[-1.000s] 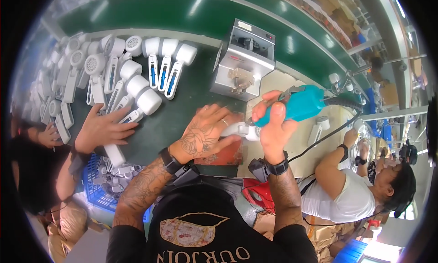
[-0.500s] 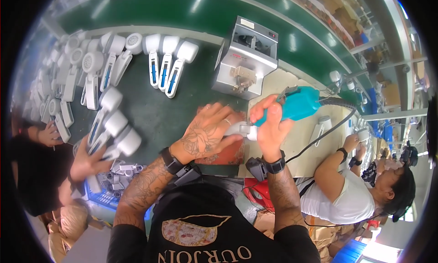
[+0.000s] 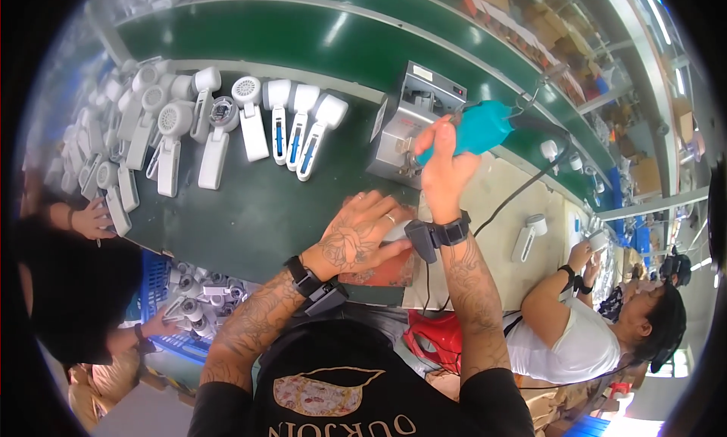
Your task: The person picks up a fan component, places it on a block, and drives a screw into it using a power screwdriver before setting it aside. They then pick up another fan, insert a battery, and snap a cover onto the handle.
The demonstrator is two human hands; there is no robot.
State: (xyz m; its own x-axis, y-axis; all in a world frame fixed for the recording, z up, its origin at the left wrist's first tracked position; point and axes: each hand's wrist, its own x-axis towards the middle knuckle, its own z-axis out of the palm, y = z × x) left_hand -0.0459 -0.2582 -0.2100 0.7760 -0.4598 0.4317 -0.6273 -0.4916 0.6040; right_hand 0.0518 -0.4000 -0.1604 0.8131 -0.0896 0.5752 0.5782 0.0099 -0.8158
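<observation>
Two bare hands work at a dark green desk [image 3: 250, 213]. The left hand [image 3: 369, 235] is curled narrow around a smooth white plastic handheld piece [image 3: 397, 231], mostly hidden by the fingers and the right wrist, above a reddish flat mat [image 3: 379, 275] at the near side of the desk. The right hand [image 3: 448, 163] is closed around a thick teal power tool [image 3: 487, 125] with a dark cable, raised farther off. The tool's front end overlaps a boxy silver metal machine [image 3: 401, 120] on the far side; whether they touch cannot be told.

Left of the machine, three white round-headed devices with blue-striped handles [image 3: 298, 138] lie side by side, and many more white devices [image 3: 140, 119] crowd the far left. At near left, a co-worker's hand [image 3: 160, 323] is at a blue plastic basket [image 3: 156, 274] holding grey and white parts [image 3: 201, 304]. On the right, one white device [image 3: 528, 238] lies on a beige board [image 3: 496, 274], near another person in a white shirt [image 3: 568, 342].
</observation>
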